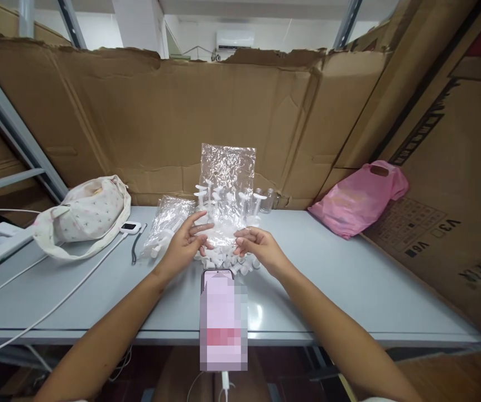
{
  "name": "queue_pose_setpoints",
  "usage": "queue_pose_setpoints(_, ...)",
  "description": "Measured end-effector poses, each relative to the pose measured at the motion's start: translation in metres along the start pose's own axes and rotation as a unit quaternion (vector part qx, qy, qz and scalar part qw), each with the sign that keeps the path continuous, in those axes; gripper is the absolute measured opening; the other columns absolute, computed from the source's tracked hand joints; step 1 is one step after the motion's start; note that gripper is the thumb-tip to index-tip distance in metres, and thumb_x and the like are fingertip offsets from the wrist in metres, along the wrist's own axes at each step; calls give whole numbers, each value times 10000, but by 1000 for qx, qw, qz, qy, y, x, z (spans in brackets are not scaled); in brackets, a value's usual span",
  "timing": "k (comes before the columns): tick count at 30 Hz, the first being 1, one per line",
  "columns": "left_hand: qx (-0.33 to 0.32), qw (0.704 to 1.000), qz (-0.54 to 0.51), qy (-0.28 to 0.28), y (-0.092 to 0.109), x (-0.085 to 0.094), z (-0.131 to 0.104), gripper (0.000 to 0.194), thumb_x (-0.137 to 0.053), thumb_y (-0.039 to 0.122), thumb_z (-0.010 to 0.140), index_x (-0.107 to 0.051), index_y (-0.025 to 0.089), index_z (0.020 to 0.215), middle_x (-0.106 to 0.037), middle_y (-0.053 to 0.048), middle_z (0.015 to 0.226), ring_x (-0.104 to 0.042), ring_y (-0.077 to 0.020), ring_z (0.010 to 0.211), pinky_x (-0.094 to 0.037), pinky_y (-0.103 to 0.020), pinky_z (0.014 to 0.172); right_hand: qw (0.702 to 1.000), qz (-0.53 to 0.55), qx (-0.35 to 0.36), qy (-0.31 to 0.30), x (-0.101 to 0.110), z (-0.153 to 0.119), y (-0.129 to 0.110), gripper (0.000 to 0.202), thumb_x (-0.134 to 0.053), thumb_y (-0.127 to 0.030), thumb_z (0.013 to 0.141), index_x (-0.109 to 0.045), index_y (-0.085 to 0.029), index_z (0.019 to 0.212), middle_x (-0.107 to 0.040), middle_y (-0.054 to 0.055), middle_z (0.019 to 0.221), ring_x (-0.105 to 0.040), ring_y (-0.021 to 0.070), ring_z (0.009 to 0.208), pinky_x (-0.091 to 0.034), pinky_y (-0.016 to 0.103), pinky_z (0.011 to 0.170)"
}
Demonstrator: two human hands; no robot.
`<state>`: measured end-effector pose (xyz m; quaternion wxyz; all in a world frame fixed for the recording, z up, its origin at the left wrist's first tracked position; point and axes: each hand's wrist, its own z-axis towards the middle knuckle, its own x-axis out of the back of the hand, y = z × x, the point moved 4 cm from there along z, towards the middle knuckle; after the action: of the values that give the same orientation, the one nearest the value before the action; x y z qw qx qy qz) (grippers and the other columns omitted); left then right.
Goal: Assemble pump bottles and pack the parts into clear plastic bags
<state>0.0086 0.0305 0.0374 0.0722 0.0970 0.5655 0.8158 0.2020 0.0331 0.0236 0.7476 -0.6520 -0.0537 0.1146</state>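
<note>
A clear plastic bag [229, 162] stands up in front of me, its lower edge between my hands. With thumb and fingers my left hand [190, 237] grips the bag's lower left side. On the opposite side, my right hand [257, 245] pinches the lower right edge. Several white pump heads [259, 197] show around the bag and through it. Just below my fingers lies a pile of small white caps [224, 258]. A phone [219, 312] with a blurred-out screen is propped close to me at the table's front edge.
Another clear bag with white parts [169, 223] lies left of my hands. Clear bottles [269, 200] stand behind on the right. A cloth bag [94, 209], a small white device [130, 227] on a cable and a pink plastic bag [357, 198] rest on the table [307, 268]. Cardboard [140, 111] walls it in.
</note>
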Motion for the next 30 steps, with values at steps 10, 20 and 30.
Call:
queue_pose_setpoints(10,-15,998,23,47,-1,8,1,635,-601,256,829,-300,325,1383,-618,-71,1069,-513,-46,535,-457,-224,546,1000,0,18,24,6,1,-3,324,-763,-392,616,-619,-153,781,-653,-6,571,-644,144,539,-494,271,532)
queue_pose_setpoints(20,-1,999,27,33,-6,6,5,703,-600,266,821,-230,268,1419,-660,-74,986,-616,-112,643,-485,-274,643,998,-29,50,6,-4,5,1,323,-731,-398,664,-591,-159,830,-649,-6,630,-648,148,549,-504,296,547)
queue_pose_setpoints(30,-66,954,-59,285,16,80,11,614,-612,160,707,-392,192,1279,-667,-18,816,-602,-103,646,-481,-230,641,924,-324,162,-126,-43,19,-29,480,-631,-303,801,-486,-223,1251,-619,107,1132,-635,189,881,-527,363,723)
